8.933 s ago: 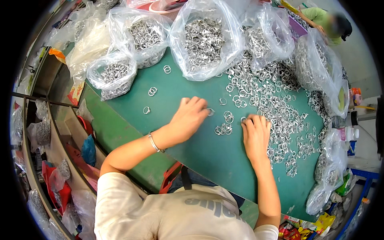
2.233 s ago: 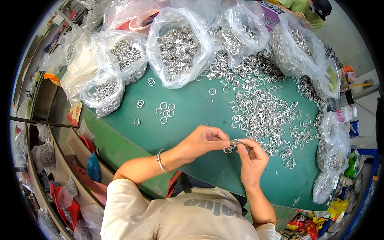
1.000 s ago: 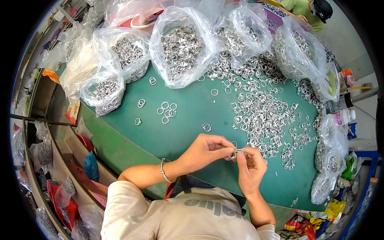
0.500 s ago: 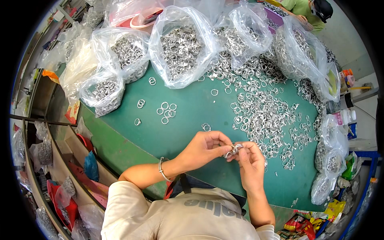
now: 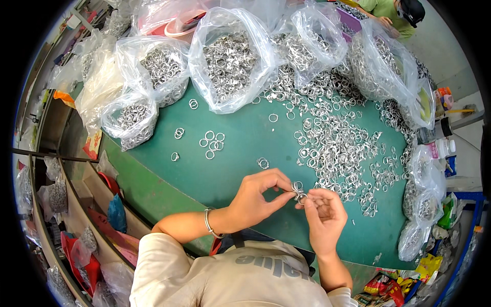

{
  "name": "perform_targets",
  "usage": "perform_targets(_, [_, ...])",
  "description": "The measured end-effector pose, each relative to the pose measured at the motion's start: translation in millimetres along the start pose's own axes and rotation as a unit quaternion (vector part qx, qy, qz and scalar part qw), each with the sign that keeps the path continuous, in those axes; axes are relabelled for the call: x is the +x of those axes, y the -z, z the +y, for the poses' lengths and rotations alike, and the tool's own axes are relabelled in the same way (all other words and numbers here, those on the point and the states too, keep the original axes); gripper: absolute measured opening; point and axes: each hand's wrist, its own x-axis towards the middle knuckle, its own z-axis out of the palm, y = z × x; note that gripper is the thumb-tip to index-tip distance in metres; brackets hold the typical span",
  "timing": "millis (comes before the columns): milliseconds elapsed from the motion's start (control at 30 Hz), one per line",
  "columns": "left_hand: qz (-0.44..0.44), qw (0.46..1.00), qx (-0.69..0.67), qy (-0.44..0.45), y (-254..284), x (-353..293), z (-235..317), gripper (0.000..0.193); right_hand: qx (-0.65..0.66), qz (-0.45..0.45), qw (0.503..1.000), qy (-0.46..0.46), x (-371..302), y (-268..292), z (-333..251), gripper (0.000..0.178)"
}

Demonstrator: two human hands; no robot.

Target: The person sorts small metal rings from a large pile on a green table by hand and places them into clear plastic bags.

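Note:
Between my two hands, above the near part of the green table (image 5: 230, 169), are a few silver rings (image 5: 298, 190). My left hand (image 5: 262, 193) pinches one of them between thumb and fingertips. My right hand (image 5: 325, 215) is closed with its thumb and fingers on the others; the curled fingers partly hide how many there are. Just beyond my hands a small bunch of rings (image 5: 263, 163) lies on the table. A large heap of loose rings (image 5: 335, 148) spreads beyond my right hand. Left of centre sits a cluster of several rings (image 5: 210, 144).
Clear plastic bags full of rings (image 5: 230, 61) line the far edge. More bags (image 5: 420, 204) stand along the right edge. At left are shelves (image 5: 76, 204) with bagged parts. A person in green (image 5: 394, 18) works at the far right. White bottles (image 5: 444, 148) stand at right.
My hands have drawn slightly apart, and the rings between them show more clearly. My left fingers have opened out somewhat, still pinching at the tips.

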Motion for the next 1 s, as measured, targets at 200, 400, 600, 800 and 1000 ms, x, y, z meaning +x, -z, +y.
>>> perform_targets(200, [0.027,0.997,0.061,-0.028,0,-1,1,0.01,-0.191,-0.005,0.969,0.16,-2,-1,0,0.016])
perform_targets(400, [0.026,0.958,-0.195,0.21,4,5,-11,0.003,-0.461,-0.022,0.874,0.155,31,27,19,0.016])
perform_targets(600, [-0.038,0.958,-0.221,0.182,0,4,-16,0.013,-0.018,-0.109,0.983,-0.145,31,13,13,0.023])
perform_targets(800, [-0.032,0.986,-0.08,0.139,3,1,-6,0.013,0.036,-0.068,0.992,-0.1,27,13,13,0.011])
perform_targets(1000, [0.071,0.991,-0.088,0.068,-15,-9,-13,0.013,-0.052,0.013,0.999,0.005,10,-2,12,0.018])
